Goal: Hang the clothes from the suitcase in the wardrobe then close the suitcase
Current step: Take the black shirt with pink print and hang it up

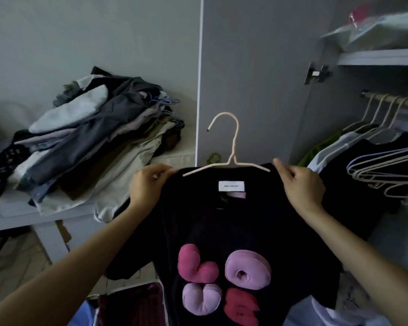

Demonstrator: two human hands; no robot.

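Observation:
A black T-shirt (222,222) with puffy pink and lilac letters on its front hangs in front of me on a pale pink hanger (232,147). My left hand (149,184) pinches the shirt's left shoulder at the hanger's arm. My right hand (302,184) grips the right shoulder over the hanger's other end. The open wardrobe has a rail (386,100) at the right with hung shirts. A corner of the suitcase (132,304), holding dark red cloth, shows at the bottom edge.
A tall pile of folded clothes (97,142) lies on a white bench at the left. The wardrobe door (250,78) stands open straight ahead. Several empty hangers (386,170) hang at the right, and a shelf (379,57) with bagged items sits above the rail.

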